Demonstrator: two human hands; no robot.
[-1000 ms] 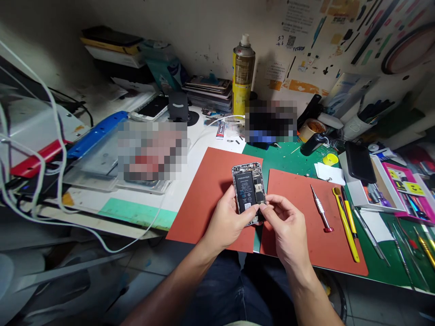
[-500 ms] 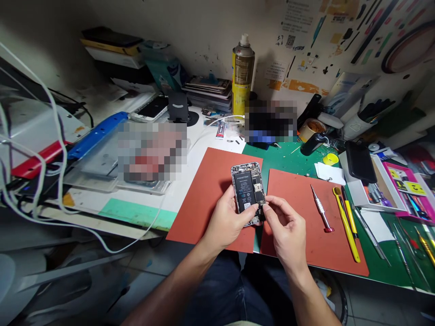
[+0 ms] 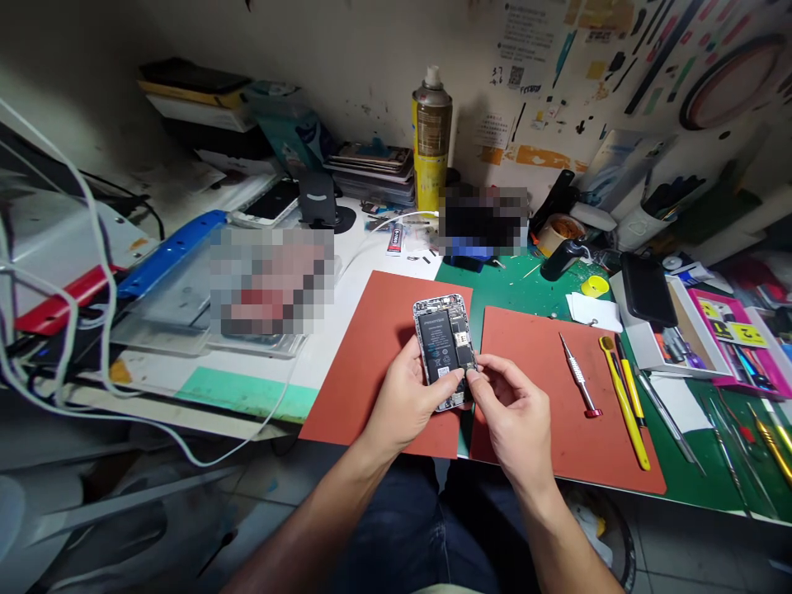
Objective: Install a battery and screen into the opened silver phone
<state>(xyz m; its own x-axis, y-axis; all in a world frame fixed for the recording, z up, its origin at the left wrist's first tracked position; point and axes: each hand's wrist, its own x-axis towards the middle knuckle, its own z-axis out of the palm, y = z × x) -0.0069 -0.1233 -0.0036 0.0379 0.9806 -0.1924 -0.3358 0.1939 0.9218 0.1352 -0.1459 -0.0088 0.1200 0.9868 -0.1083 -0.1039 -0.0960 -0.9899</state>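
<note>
An opened smartphone [image 3: 440, 340] is held above the left reddish-brown mat [image 3: 352, 379], its black battery and circuit board facing up. My left hand [image 3: 405, 396] grips the phone from its left side, with the thumb lying across the lower part of the battery area. My right hand [image 3: 511, 408] is closed at the phone's lower right edge, thumb and fingers pinched against the frame. Whether a small part sits between those right fingertips cannot be made out.
On the right mat [image 3: 525, 346] lie a screwdriver [image 3: 577, 375], a yellow brush [image 3: 622, 404] and a yellow-and-black tool. Tweezers [image 3: 671, 421] rest further right, near boxes of tools. A spray can [image 3: 431, 140] stands at the back; white cables [image 3: 80, 289] hang at left.
The whole view has shifted slightly, so things appear a little further left. Both hands keep nearly the same hold on the phone.
</note>
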